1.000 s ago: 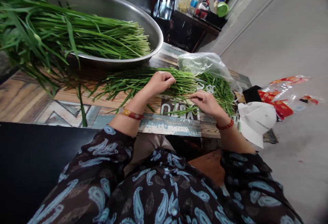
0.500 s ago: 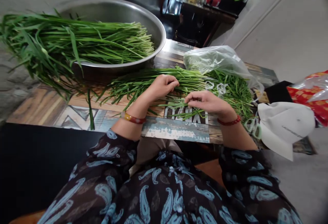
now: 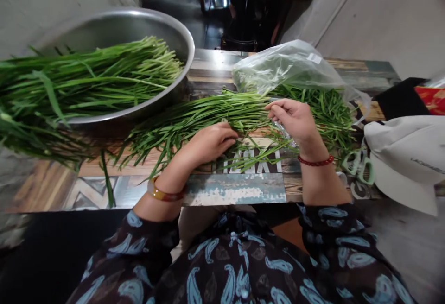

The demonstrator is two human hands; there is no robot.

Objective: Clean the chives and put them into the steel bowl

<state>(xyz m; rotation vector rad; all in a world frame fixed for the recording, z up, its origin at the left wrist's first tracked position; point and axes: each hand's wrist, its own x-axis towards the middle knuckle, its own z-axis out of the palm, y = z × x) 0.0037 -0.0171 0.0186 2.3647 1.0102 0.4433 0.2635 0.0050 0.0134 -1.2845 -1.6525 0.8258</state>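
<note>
A pile of long green stalks (image 3: 208,111) lies across the patterned table, pale ends to the right. At its near edge is my left hand (image 3: 215,142), fingers curled together; whatever they hold, if anything, is hidden. My right hand (image 3: 292,117) is at the pale stalk ends, thumb and fingers pinched; what lies between the tips is too small to tell. Below this hand shows a bit of clear plastic (image 3: 284,131). Loose short stalks (image 3: 255,155) are scattered between and in front of the hands.
A large metal bowl (image 3: 189,47) at the left holds a thick bundle of stalks (image 3: 114,77) hanging over its side. Behind the right hand lie a clear plastic bag (image 3: 288,65) and more greens (image 3: 330,109). Green-handled scissors (image 3: 358,165) and a white cap (image 3: 403,155) are at the right.
My right hand has gone up and rightward to the pale stalk ends. My left hand has come down toward the near edge of the pile. The camera view has also shifted.
</note>
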